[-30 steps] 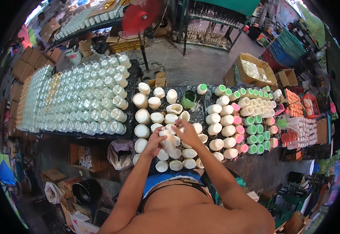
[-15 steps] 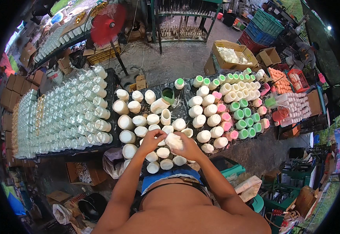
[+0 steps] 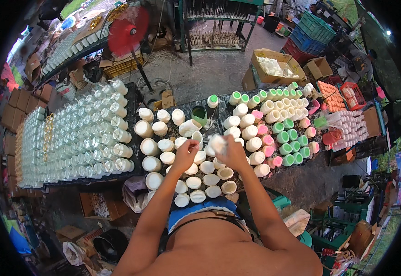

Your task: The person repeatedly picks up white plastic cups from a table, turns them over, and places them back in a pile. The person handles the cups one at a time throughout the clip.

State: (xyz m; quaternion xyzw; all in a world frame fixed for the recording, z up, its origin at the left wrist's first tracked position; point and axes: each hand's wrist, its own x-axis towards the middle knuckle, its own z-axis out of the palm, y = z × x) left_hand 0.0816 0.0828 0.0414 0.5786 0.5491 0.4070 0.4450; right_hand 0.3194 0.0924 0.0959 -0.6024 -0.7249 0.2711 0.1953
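Note:
Above the black-covered table, my right hand [image 3: 232,154] is closed on a white crumpled wad [image 3: 217,143], smeared by motion; cloth or wax, I cannot tell. My left hand [image 3: 186,156] is beside it with thumb and fingertips pinched together. Anything in that pinch is too small to make out. Under and around both hands stand rows of whitish, candle-like cylinders [image 3: 193,182], some with hollow or uneven tops. Just beyond my hands a cream-coloured cup [image 3: 190,128] lies tilted against a dark green jug [image 3: 199,115].
Clear glass jars [image 3: 85,133] crowd the left table. Green-topped [image 3: 296,146] and pink-topped cylinders [image 3: 268,139] fill the right side, before an open carton [image 3: 274,64] of white pieces. A red fan [image 3: 129,31] stands beyond the table, a box [image 3: 101,204] below at left.
My right hand has moved away from my body and slightly right with the white wad. My left hand has moved a little forward, and the hands are farther apart. Cylinders near my waist are uncovered.

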